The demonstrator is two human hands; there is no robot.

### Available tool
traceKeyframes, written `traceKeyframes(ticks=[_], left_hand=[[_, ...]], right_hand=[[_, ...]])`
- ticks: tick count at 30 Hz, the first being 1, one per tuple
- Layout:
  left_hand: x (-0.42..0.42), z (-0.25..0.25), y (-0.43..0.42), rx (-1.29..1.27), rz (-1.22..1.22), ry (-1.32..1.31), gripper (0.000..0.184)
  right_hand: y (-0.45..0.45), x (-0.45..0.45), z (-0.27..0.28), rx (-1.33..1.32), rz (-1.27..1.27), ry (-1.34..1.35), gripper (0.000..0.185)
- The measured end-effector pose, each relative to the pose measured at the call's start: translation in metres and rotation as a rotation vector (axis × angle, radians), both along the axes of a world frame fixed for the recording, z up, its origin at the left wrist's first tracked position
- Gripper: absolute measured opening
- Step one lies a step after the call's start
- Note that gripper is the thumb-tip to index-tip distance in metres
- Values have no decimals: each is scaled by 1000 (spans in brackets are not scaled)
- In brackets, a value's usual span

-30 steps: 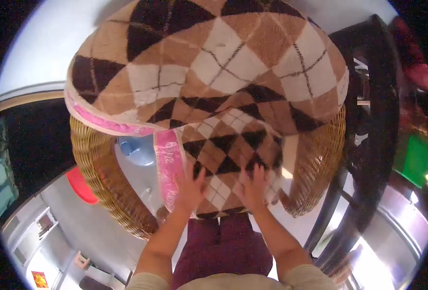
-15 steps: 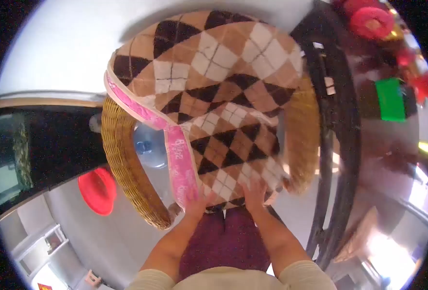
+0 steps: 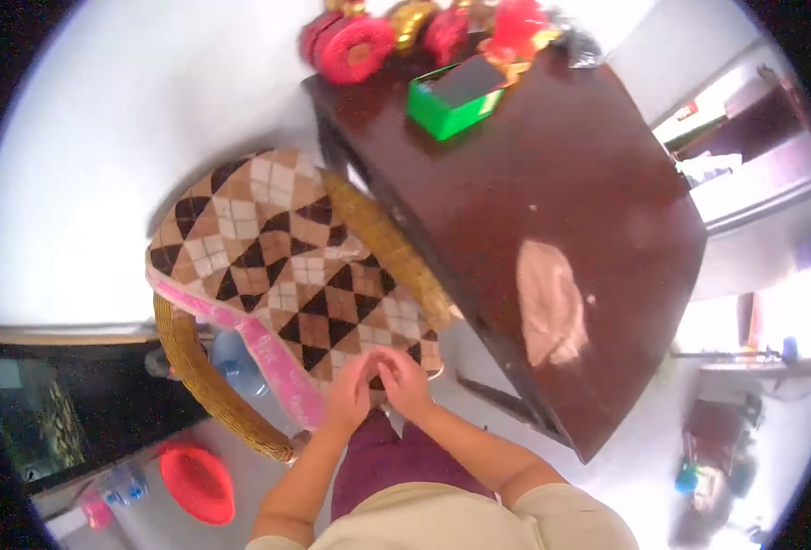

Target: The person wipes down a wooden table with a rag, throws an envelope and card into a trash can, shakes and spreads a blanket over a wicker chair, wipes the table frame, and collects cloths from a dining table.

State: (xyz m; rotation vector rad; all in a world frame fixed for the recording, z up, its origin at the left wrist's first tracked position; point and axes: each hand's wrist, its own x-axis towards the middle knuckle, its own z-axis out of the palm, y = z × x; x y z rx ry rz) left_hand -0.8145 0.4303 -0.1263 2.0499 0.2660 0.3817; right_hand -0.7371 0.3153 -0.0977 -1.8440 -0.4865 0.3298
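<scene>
A blanket [image 3: 282, 261] in a brown, black and cream diamond pattern, with a pink printed border, is spread over the back and seat of a wicker chair [image 3: 208, 390]. My left hand [image 3: 350, 392] and my right hand [image 3: 404, 385] are close together above the blanket's front edge. Their curved fingertips meet or nearly meet, with a small gap between the palms. I see nothing held in either hand; the undersides of the fingers are partly hidden.
Right of the chair stands a dark red-brown table [image 3: 607, 220]. A tan cloth [image 3: 552, 307] and a green box [image 3: 451, 105] lie on it, with red and gold decorations [image 3: 355, 48] at its back. A red basin [image 3: 197, 484] and a clear water jug [image 3: 239, 365] are at the left.
Both hands have lifted off the blanket's front part and come together. The view has swung right, so the chair now sits further left and the table shows fully.
</scene>
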Motion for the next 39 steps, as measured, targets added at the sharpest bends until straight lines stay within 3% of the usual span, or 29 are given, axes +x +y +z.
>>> traceKeyframes(ticks=[3, 5, 6, 8, 11, 14, 15, 17, 20, 23, 25, 27, 28, 30, 33, 36, 38, 39], left_hand=[[43, 56, -41, -10, -53, -165, 42], [73, 85, -74, 46, -122, -201, 42], [89, 97, -90, 100, -168, -206, 43], [118, 96, -123, 73, -261, -245, 45], [139, 77, -164, 141, -246, 9, 48], [122, 96, -176, 131, -192, 37, 51], [117, 75, -178, -54, -201, -14, 53], [105, 65, -173, -107, -235, 7, 54], [83, 65, -161, -400, -261, 37, 53], [63, 70, -151, -612, -255, 71, 52], [51, 70, -142, -691, -226, 49, 51], [38, 61, -132, -782, -180, -26, 51], [31, 63, -124, -757, -166, -38, 50], [18, 67, -109, -710, -138, -56, 50], [1, 60, -99, -681, -106, -135, 55], [-20, 57, -92, -756, 25, -143, 56], [-42, 47, -80, -801, 131, -131, 51], [-56, 51, -74, -839, 202, -82, 52]], right_hand=[[-42, 40, 56, 29, -32, -592, 32], [-77, 77, 90, -169, -200, -866, 35], [-100, 90, 108, -372, -197, -764, 43], [-135, 117, 113, -633, -212, -807, 61], [-169, 136, 78, -637, -120, -730, 53], [-176, 128, 56, -561, -113, -784, 40], [-172, 121, 53, -570, -124, -792, 36], [-164, 111, 54, -629, -146, -804, 25], [-153, 96, 64, -629, -51, -723, 25], [-139, 91, 55, -596, -1, -879, 26], [-119, 77, 112, -265, -90, -465, 28], [-107, 82, 135, -191, -147, -57, 34], [-105, 92, 134, -9, -106, 10, 38], [-95, 120, 111, -100, -253, -750, 43], [-65, 103, 120, -468, -327, -826, 51], [-35, 74, 77, -299, 14, -944, 58], [-16, 42, 52, -174, 199, -646, 63], [-14, 29, 49, -268, 144, -710, 64]])
